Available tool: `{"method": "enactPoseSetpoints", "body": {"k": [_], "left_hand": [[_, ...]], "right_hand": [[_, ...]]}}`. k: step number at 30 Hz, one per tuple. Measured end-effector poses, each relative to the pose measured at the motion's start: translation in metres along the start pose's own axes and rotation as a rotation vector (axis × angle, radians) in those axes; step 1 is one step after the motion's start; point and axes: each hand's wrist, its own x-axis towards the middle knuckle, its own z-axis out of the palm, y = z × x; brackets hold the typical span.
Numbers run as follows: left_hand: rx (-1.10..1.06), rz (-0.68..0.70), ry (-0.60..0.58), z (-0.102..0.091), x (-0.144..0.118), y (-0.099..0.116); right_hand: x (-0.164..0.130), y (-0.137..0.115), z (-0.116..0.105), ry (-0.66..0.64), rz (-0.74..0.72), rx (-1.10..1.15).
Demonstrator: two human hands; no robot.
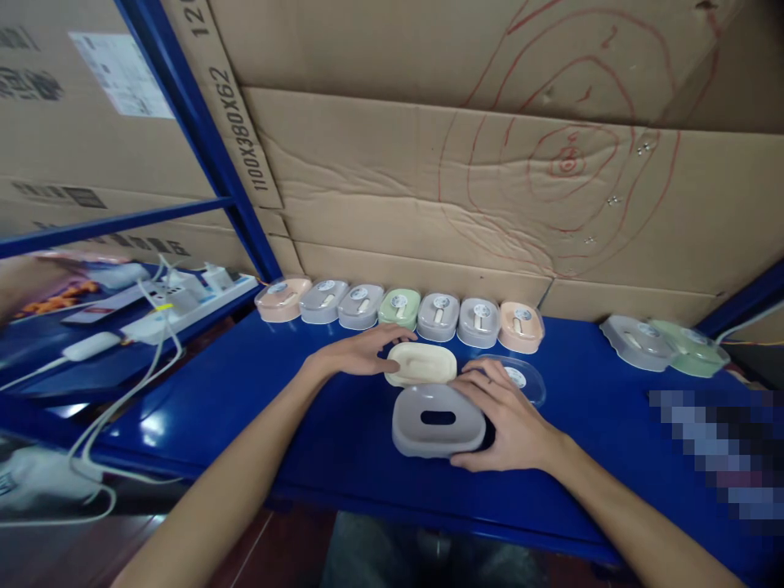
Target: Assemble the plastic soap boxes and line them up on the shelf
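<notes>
My right hand (511, 420) is wrapped around the right end of a grey rounded box body (407, 425) with an oval slot in its middle. Just behind that box is a shallow cream oval tray (429, 363). The left hand (364, 351) spans the tray's left end, thumb on the near rim and fingers over the far side. A clear lid (532, 384) with a round label lies on the blue table (275, 433), partly hidden behind my right hand.
Along the cardboard wall stands a row of several lidded boxes (398, 309) in peach, grey and green. A grey box (634, 343) and a green one (692, 351) sit farther right. At left are a power strip (189, 302), white cables and another person's arm (28, 282).
</notes>
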Motion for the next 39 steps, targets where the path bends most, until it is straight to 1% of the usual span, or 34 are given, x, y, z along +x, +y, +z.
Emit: {"method": "enactPoseSetpoints", "body": {"k": [4,10,16,22,26,28,32,34,39], "left_hand": [[0.042,0.015,0.016,0.004,0.002,0.001],[0.038,0.041,0.045,0.005,0.002,0.003],[0.043,0.051,0.022,0.004,0.0,0.003],[0.034,0.045,0.0,0.007,0.0,-0.002],[0.008,0.035,0.019,0.011,0.001,-0.005],[-0.003,0.023,0.025,0.011,0.001,-0.003],[0.011,-0.025,-0.028,0.01,0.002,0.005],[0.014,-0.036,-0.036,0.009,0.002,0.009],[-0.001,-0.044,0.029,0.008,0.003,0.012]], "right_hand": [[0.0,-0.002,0.006,-0.009,-0.015,-0.027],[-0.001,-0.002,0.007,-0.023,-0.012,-0.034],[-0.001,-0.001,0.005,-0.033,-0.016,-0.022],[0.0,-0.002,0.003,-0.043,-0.029,-0.002],[0.001,-0.003,0.003,-0.045,-0.03,0.002],[0.001,-0.003,0.004,-0.044,-0.035,-0.002],[0.002,-0.003,0.004,-0.057,-0.04,0.002],[0.002,-0.003,0.004,-0.058,-0.042,0.006],[0.001,-0.004,0.004,-0.021,-0.055,0.013]]}}
